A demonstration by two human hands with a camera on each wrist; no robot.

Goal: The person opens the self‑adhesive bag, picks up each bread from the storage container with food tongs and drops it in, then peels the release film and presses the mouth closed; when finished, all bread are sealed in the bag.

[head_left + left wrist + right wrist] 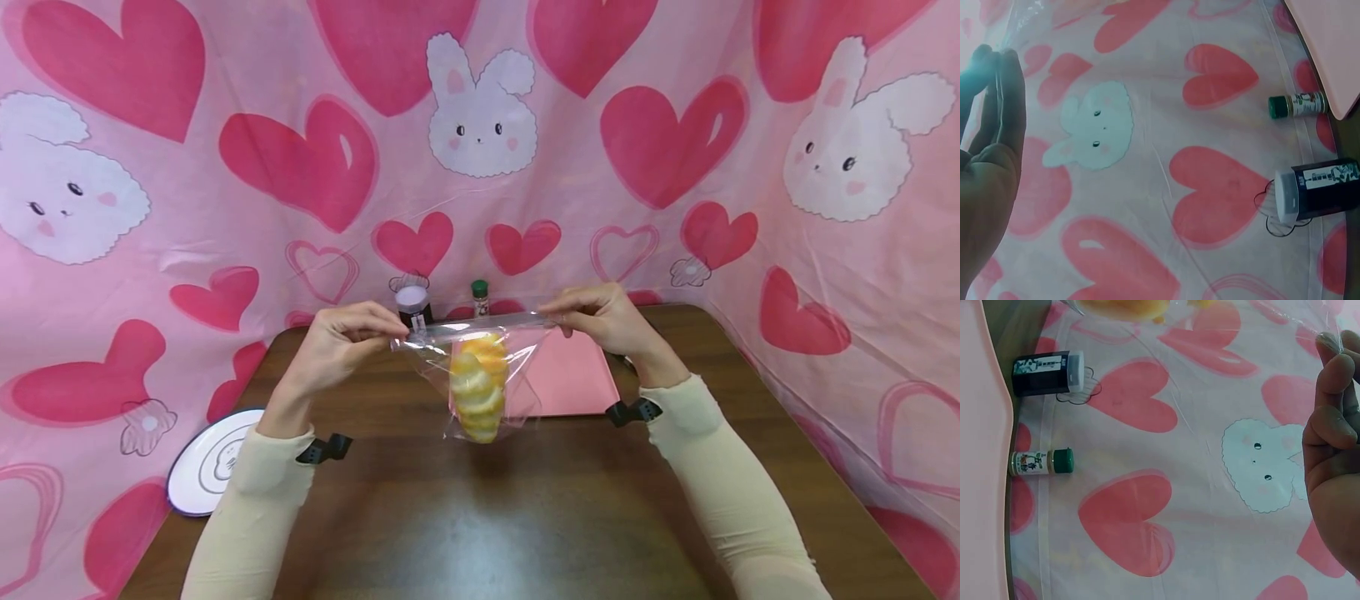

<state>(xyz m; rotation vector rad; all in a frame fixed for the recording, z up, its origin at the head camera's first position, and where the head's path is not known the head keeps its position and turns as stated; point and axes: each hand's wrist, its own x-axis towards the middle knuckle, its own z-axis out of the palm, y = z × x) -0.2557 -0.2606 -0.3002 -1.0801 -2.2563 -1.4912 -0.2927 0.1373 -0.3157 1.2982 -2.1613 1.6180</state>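
A clear plastic zip bag [525,392] hangs above the table with a yellow-orange bread roll [480,392] inside it. My left hand [341,342] pinches the bag's top left corner between thumb and fingers. At the opposite top corner my right hand [603,317] pinches the strip, so the top edge is stretched between both hands. In the right wrist view, the right hand [1335,437] grips the film and part of the bread [1122,309] shows at the top. The left hand [991,125] appears at the left wrist view's edge, fingertips together.
Behind the bag, a pink board [573,375] lies on the brown table [480,517]. A dark jar with a pale lid [413,307] and a small green-capped bottle [481,298] stand at the back. A white plate with a blue rim [197,467] lies at the left edge.
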